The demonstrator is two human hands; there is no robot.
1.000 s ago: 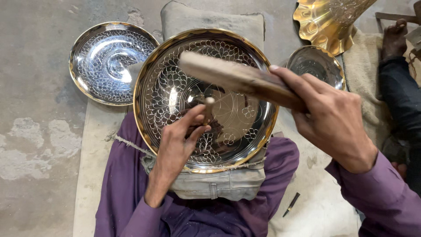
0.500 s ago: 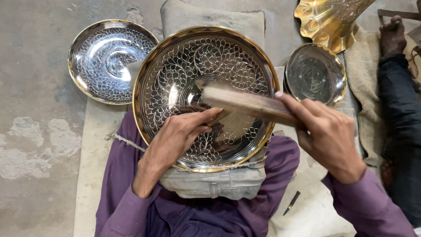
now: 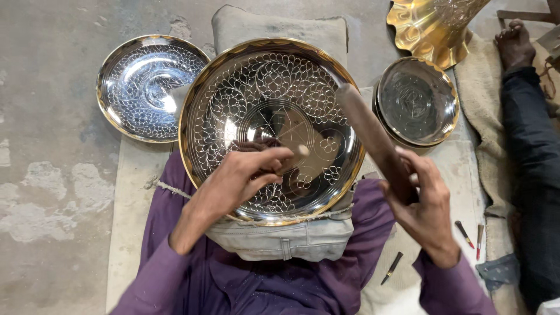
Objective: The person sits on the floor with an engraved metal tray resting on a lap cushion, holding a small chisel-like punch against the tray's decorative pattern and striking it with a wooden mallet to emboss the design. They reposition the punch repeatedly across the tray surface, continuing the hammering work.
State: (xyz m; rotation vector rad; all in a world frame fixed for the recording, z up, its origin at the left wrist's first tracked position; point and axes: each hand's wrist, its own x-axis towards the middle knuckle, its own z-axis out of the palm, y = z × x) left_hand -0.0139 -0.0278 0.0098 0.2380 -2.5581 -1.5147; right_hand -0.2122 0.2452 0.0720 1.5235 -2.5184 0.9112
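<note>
— Bare concrete floor, a pale mat over it, and the person sits with a grey cloth pad across the lap. How do the hands grip?

— Start at the left hand: its fingers are pinched tight round a small punch, only the pale top of which shows past the fingertips. The right hand is wrapped fully round the lower end of a wooden mallet, no gap in the fist.

— And the piece being worked?

— A large engraved plate, gold-rimmed and silvery inside, rests on the pad, its near edge over the lap and its far edge against a cushion. The punch sits right of the plate's middle, among the small flower figures.

— How would you do this blow well?

— I'd judge the punch should stay steady on the line, heel of the left hand braced on the metal, and the mallet should drop square on the punch head. A glancing hit could skid the tip across the finished scrolls.

— Which way does the mallet lie?

— Its long axis runs from the fist up and leftward, the free end pointing toward the plate's far right rim, raised clear of the punch. How far the punch leans I cannot tell; the fingers hide its shaft.

— Anything else about?

— A second patterned plate far left, a smaller dish right, spare tools on the mat, another person's leg at the edge
</note>
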